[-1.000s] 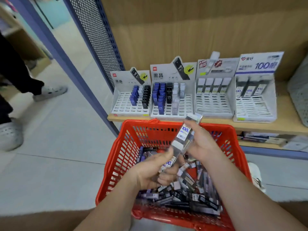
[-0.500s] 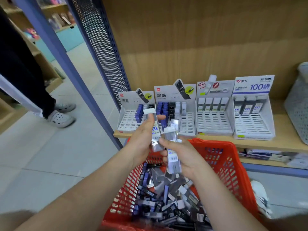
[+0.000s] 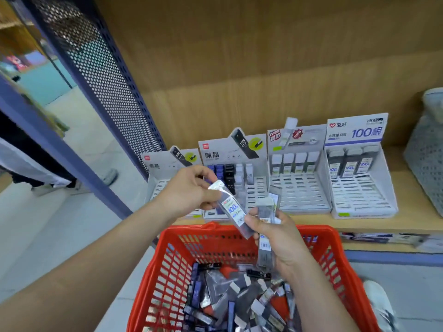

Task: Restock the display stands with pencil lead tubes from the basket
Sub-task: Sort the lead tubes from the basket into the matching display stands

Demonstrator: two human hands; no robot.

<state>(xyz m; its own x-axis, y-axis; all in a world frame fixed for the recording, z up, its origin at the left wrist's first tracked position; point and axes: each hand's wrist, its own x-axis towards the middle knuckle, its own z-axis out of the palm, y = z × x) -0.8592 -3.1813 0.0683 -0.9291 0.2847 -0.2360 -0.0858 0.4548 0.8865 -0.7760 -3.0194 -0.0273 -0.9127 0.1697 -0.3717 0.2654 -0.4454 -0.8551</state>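
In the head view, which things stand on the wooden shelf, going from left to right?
small grey stand, partly behind the left hand → stand with blue and black tubes → stand with white-capped tubes → "100" stand → grey mesh basket

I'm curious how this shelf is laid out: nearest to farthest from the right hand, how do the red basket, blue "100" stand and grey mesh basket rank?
1. The red basket, directly beneath the right hand.
2. The blue "100" stand, on the shelf, up and rightward.
3. The grey mesh basket, at the shelf's far right end.
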